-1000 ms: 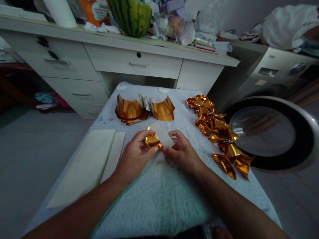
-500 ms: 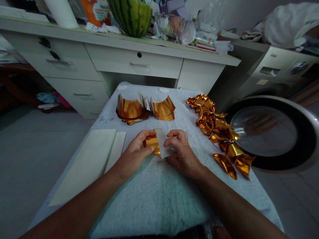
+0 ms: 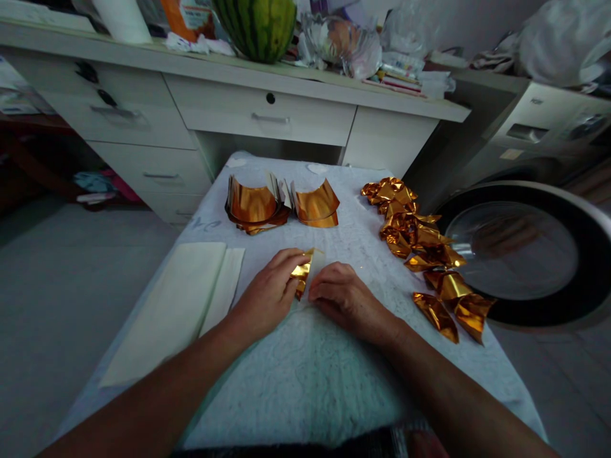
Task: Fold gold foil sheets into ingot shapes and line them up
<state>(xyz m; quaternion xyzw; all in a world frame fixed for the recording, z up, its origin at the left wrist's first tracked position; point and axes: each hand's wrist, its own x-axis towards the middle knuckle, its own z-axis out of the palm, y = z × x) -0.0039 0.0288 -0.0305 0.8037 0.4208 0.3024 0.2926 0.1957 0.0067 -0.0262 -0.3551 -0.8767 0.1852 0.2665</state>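
Above the middle of the cloth-covered table, my left hand (image 3: pixel 273 287) is closed on a piece of gold foil paper (image 3: pixel 301 272), its fingers over the top. The foil's pale backing shows on the right side. My right hand (image 3: pixel 351 296) is closed at that pale edge, fingertips bent together; what lies inside them is partly hidden. Beyond my hands stand two curved stacks of gold foil sheets (image 3: pixel 255 203). On the right lies a row of folded gold foil pieces (image 3: pixel 413 232). To the left is a pile of white paper sheets (image 3: pixel 167 305).
A white desk with drawers (image 3: pixel 267 117) stands behind the table (image 3: pixel 305 394), carrying a watermelon (image 3: pixel 258 28) and plastic bags. At the right, a washing machine's open round door (image 3: pixel 520 251) sits close to the table edge.
My left hand has turned over the foil, covering more of it. My right fingers have closed lower along the pale edge. The view has shifted slightly.
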